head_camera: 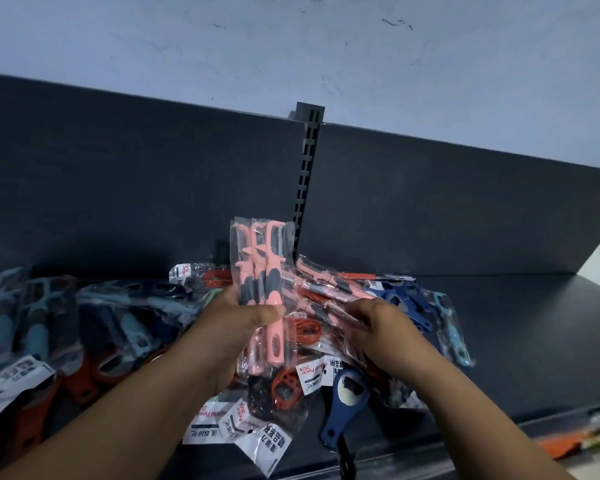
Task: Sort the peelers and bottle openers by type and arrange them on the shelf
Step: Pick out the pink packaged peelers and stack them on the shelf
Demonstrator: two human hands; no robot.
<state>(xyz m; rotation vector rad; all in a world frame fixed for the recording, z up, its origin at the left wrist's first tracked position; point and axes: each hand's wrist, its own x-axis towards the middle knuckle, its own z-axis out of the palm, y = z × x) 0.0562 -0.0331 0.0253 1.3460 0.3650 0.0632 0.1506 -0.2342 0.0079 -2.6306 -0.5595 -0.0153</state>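
My left hand [238, 323] grips a bunch of pink peelers [262, 268] in clear bags, held upright above the dark shelf [520, 341]. My right hand [378, 323] is closed on another bagged pink peeler [321, 282] that lies across the mixed pile in the middle. Blue peelers [94, 306] lie in a group at the left. Orange bottle openers [104, 368] sit at the front left, and one orange opener [284, 382] lies under my hands. A dark blue bottle opener [347, 400] rests at the shelf's front edge. More dark blue openers [406, 299] lie right of the pile.
A dark back panel [136, 188] with a slotted upright post [307, 174] rises behind the shelf. A pale wall [326, 46] shows above. The shelf's right part is bare surface. Orange packaging [561, 448] shows below the front edge at the right.
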